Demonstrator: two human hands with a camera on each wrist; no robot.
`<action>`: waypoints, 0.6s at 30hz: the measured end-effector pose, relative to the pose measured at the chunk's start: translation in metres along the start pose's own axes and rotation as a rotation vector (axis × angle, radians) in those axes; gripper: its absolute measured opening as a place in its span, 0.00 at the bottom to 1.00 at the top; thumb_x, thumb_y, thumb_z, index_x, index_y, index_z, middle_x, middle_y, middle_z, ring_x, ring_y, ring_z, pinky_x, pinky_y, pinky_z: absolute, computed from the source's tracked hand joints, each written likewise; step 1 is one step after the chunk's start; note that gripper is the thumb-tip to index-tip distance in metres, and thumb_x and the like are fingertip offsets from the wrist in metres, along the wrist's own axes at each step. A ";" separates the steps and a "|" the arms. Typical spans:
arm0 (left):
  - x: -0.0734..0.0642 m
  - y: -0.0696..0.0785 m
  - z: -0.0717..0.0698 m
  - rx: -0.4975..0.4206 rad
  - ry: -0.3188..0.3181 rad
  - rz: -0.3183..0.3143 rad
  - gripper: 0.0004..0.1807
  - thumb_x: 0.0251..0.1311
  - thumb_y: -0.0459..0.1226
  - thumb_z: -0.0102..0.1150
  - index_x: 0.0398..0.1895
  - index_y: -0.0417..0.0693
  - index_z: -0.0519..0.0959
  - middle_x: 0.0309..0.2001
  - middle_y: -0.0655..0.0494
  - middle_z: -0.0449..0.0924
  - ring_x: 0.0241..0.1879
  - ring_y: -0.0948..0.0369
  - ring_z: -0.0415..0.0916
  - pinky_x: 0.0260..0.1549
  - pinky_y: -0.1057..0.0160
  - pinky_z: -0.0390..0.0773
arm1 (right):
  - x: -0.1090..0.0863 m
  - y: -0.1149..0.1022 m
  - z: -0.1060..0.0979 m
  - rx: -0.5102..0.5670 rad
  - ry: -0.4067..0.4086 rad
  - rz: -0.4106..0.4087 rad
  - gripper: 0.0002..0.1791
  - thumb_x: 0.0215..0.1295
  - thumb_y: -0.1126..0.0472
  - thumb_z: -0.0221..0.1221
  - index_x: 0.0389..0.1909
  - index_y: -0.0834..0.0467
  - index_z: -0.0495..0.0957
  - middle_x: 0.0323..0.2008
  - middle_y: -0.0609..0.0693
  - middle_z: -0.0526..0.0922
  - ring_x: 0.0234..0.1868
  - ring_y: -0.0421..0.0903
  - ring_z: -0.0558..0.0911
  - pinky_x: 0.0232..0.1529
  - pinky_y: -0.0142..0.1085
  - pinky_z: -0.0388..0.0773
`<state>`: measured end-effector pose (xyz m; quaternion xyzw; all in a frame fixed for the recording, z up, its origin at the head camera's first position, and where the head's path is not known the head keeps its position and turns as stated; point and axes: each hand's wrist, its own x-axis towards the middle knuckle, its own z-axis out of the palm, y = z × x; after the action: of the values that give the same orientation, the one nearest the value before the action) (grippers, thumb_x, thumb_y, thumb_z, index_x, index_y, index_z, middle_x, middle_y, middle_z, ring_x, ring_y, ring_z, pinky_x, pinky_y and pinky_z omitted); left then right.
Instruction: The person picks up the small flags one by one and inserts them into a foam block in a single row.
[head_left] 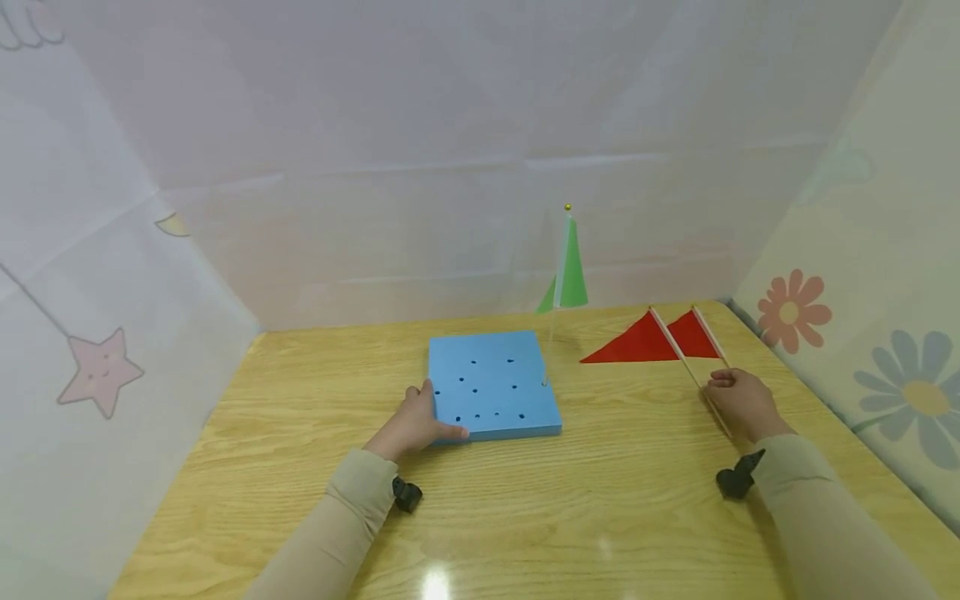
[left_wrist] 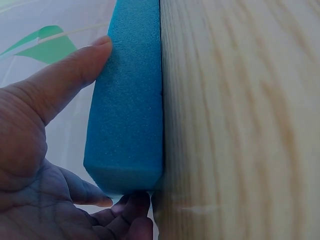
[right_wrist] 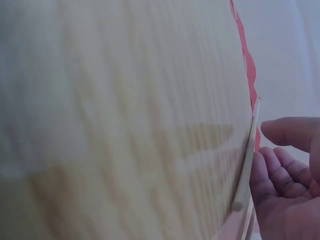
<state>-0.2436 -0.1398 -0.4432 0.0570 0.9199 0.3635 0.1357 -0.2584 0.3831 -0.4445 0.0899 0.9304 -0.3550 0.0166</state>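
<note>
Two red flags [head_left: 635,340] lie on table [head_left: 600,517] right of blue block [head_left: 491,372], head view; green flag [head_left: 574,275] stands in block's right edge. Left hand [head_left: 420,422] holds near-left corner; right hand [head_left: 742,404] beside red flags. Left wrist view: thumb on block's edge, fingers curled against end. Right wrist view: thumb, fingers parted beside stick [right_wrist: 245,170]; contact unclear.

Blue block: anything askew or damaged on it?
Nothing looks spilled or damaged. Only the green flag near the right edge of the blue block looks slightly off: it tilts rightward in the head view, though perspective may explain that.
</note>
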 end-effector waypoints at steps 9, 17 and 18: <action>0.000 -0.001 -0.001 -0.010 -0.002 0.002 0.68 0.55 0.52 0.79 0.82 0.31 0.41 0.75 0.22 0.46 0.72 0.34 0.59 0.65 0.40 0.67 | 0.004 0.001 0.003 -0.011 0.014 -0.049 0.24 0.71 0.62 0.61 0.56 0.78 0.70 0.50 0.73 0.78 0.50 0.66 0.78 0.50 0.54 0.76; -0.002 0.000 0.000 -0.024 -0.008 0.005 0.68 0.55 0.51 0.79 0.82 0.31 0.41 0.76 0.22 0.45 0.72 0.34 0.58 0.65 0.39 0.67 | 0.000 -0.013 -0.001 -0.218 -0.015 -0.122 0.16 0.65 0.66 0.56 0.44 0.78 0.75 0.39 0.69 0.81 0.40 0.65 0.80 0.43 0.56 0.77; -0.002 0.000 0.001 -0.026 -0.006 0.006 0.67 0.55 0.51 0.79 0.82 0.31 0.41 0.76 0.22 0.45 0.72 0.34 0.57 0.65 0.39 0.66 | 0.000 -0.014 -0.002 -0.235 -0.019 -0.120 0.16 0.65 0.66 0.55 0.44 0.78 0.75 0.39 0.69 0.81 0.41 0.65 0.80 0.43 0.57 0.77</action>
<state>-0.2415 -0.1398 -0.4436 0.0591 0.9145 0.3757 0.1379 -0.2610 0.3739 -0.4342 0.0280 0.9691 -0.2448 0.0143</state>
